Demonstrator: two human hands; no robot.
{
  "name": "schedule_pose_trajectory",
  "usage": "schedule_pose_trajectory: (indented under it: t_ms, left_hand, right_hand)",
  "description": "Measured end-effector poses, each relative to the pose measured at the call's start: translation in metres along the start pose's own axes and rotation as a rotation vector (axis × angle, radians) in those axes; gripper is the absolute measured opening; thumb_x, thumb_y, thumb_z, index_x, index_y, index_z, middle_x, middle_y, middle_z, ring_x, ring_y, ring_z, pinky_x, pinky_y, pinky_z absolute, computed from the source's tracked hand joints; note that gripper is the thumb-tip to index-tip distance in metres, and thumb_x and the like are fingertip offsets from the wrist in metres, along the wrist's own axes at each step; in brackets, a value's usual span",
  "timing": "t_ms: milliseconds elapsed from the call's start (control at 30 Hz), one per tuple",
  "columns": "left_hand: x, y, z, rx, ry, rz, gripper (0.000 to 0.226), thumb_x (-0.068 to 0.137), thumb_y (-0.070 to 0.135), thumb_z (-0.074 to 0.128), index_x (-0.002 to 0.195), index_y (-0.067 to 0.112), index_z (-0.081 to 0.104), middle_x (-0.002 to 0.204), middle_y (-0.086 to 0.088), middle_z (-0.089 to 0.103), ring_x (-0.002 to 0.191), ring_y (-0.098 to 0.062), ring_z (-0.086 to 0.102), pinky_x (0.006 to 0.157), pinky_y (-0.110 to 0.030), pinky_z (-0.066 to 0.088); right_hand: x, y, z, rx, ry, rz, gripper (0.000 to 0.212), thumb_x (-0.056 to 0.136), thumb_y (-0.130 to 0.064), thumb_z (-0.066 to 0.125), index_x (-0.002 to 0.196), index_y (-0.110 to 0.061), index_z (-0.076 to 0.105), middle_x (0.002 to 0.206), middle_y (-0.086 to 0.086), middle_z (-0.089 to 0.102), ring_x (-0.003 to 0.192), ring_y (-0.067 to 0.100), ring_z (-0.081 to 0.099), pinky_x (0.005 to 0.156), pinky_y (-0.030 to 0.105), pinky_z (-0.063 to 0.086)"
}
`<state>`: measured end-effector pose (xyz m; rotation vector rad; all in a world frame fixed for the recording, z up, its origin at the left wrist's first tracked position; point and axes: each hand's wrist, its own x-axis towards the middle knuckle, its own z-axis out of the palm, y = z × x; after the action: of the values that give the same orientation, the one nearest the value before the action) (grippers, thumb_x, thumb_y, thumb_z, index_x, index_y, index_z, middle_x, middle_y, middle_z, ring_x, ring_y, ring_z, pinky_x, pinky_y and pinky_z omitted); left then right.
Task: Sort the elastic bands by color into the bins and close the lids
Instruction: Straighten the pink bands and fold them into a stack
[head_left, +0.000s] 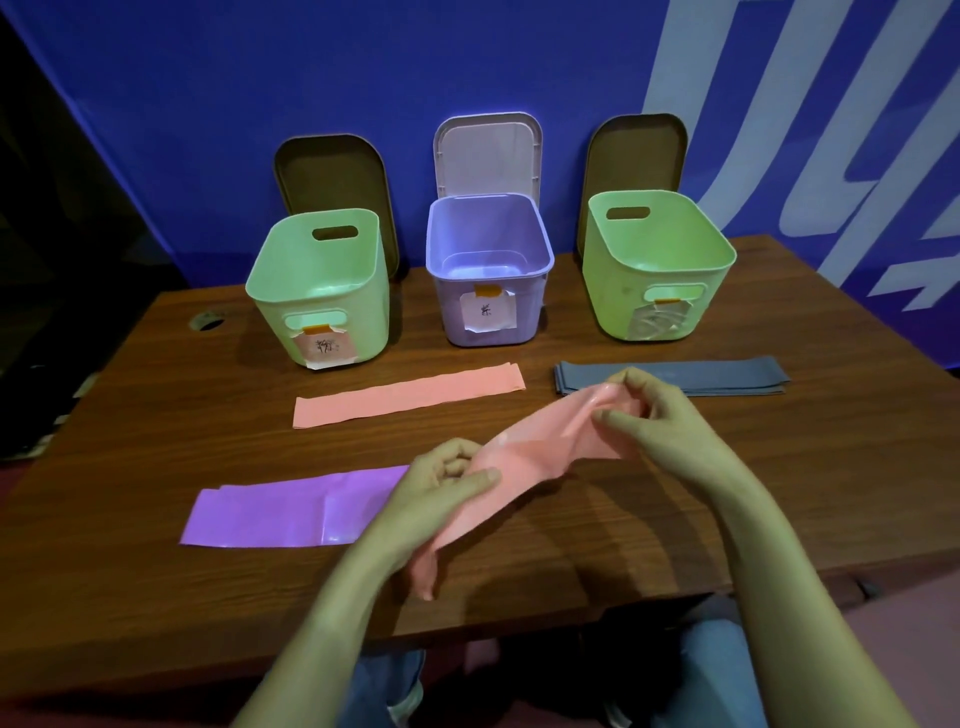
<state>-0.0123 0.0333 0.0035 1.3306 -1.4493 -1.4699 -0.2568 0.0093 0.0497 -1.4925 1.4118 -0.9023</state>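
Both hands hold one pink elastic band (524, 457) above the table. My left hand (441, 483) grips its lower part, and my right hand (649, 410) pinches its upper end. A second pink band (405, 395) lies flat in the middle of the table. Purple bands (291, 509) lie stacked at the front left, partly under my left hand. Grey-blue bands (727, 376) lie at the right. Three open bins stand in a row: a left green bin (322, 291), a purple bin (488, 270) and a right green bin (654, 260).
Each bin's lid stands upright behind it: a brown lid (332, 176), a pale lid (488, 150), a brown lid (636, 150). Paper labels are taped on the bin fronts. The wooden table (156, 597) has a cable hole (208, 322) at the back left. A blue wall stands behind.
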Motion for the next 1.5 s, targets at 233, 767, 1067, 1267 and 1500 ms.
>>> schedule_pose_trajectory:
  t_ms: [233,767,1067,1267,1500]
  left_hand:
    - [-0.016,0.001,-0.034,0.088,-0.178,-0.092,0.021,0.076,0.006,0.074,0.093,0.010,0.063,0.086,0.004,0.073,0.076,-0.008,0.067,0.062,-0.016,0.049]
    - [0.017,-0.015,-0.019,0.265,0.024,-0.183,0.032,0.074,0.001,0.074,0.093,0.023,0.061,0.095,-0.003,0.066,0.086,-0.017,0.061,0.074,-0.023,0.049]
    - [0.023,-0.010,-0.024,-0.129,0.423,-0.125,0.043,0.074,-0.005,0.072,0.107,0.015,0.054,0.096,-0.012,0.067,0.089,-0.024,0.065,0.077,-0.030,0.053]
    - [0.023,-0.020,-0.038,-0.164,0.531,-0.177,0.019,0.089,0.000,0.056,0.107,0.007,0.054,0.106,-0.015,0.062,0.095,-0.024,0.063,0.073,-0.029,0.054]
    - [0.001,-0.020,-0.065,-0.204,0.569,-0.007,0.035,0.080,-0.005,0.066,0.099,0.014,0.044,0.088,-0.009,0.063,0.077,-0.020,0.064,0.057,-0.017,0.056]
  right_hand:
    - [-0.004,0.008,-0.009,0.153,0.083,-0.057,0.021,0.084,-0.016,0.066,0.104,-0.017,0.061,0.096,0.011,0.069,0.087,0.021,0.063,0.074,0.038,0.050]
    - [0.003,0.087,-0.013,-0.318,0.402,0.254,0.020,0.090,-0.026,0.059,0.093,-0.006,0.061,0.087,0.009,0.062,0.084,0.027,0.055,0.069,0.030,0.039]
    - [0.003,0.079,-0.021,-0.117,0.494,0.198,0.018,0.081,-0.029,0.070,0.087,-0.013,0.063,0.077,0.000,0.063,0.075,0.018,0.059,0.068,0.033,0.047]
    - [0.000,0.070,-0.016,0.267,0.294,0.378,0.028,0.078,-0.028,0.073,0.089,-0.005,0.062,0.088,0.008,0.066,0.080,0.021,0.061,0.072,0.036,0.051]
    - [-0.001,0.056,-0.008,0.104,0.305,0.206,0.033,0.079,-0.022,0.073,0.099,-0.008,0.050,0.070,0.003,0.059,0.049,0.014,0.055,0.048,0.025,0.046]
